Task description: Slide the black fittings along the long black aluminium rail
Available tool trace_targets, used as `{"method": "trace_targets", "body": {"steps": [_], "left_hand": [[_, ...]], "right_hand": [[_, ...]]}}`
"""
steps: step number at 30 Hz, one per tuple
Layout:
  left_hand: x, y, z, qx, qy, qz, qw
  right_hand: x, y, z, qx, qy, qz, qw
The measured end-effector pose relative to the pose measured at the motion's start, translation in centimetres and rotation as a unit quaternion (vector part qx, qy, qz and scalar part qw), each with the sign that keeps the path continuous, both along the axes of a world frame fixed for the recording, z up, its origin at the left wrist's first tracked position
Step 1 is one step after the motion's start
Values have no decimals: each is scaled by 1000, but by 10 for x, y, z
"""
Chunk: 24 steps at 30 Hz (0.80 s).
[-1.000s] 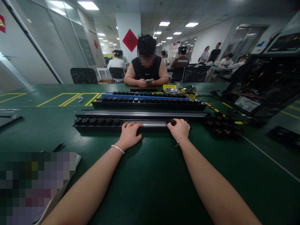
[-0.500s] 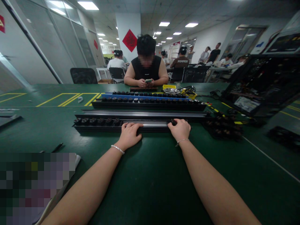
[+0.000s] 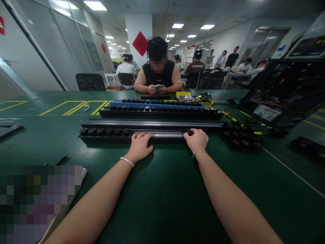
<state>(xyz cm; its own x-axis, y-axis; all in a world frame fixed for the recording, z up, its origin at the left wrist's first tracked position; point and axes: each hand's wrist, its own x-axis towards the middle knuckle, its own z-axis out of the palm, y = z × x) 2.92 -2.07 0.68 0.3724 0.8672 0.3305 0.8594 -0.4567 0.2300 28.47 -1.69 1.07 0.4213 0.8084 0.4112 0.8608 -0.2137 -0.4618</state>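
A long black rail (image 3: 167, 135) with a shiny metal channel lies across the green table in front of me. Several round black knob-like parts (image 3: 109, 131) sit in a row along its left end. My left hand (image 3: 141, 145) grips the rail beside the last of them, fingers over the top and thumb at the near side. Near the right end, my right hand (image 3: 197, 140) is closed on a small black part (image 3: 190, 132) at the channel; the fingers hide most of it. Behind this rail lies a second rail (image 3: 152, 123) with a bare metal channel.
Farther back are rails filled with black parts (image 3: 162, 109). A pile of dark parts (image 3: 241, 137) lies to the right, near a large black open-frame machine (image 3: 274, 91). Beyond a metal dish (image 3: 186, 98) and yellow tray (image 3: 183, 94), a person (image 3: 158, 76) sits holding a phone.
My right hand has shifted slightly right along the rail with the small black part. My left hand stays in place. The phone across the table has tilted.
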Motion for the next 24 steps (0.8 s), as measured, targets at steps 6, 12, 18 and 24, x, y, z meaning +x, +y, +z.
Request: {"method": "trace_targets", "body": {"steps": [6, 12, 18, 24], "left_hand": [[0, 0, -1, 2, -4, 0, 1000], [-1, 1, -2, 10, -3, -5, 1000], [0, 1, -3, 10, -1, -3, 1000], [0, 1, -2, 9, -3, -1, 1000]], "right_hand": [[0, 0, 0, 0, 0, -3, 1000], [1, -1, 2, -1, -1, -18, 1000], [3, -1, 1, -1, -3, -22, 1000], [8, 0, -1, 0, -1, -24, 1000]]}}
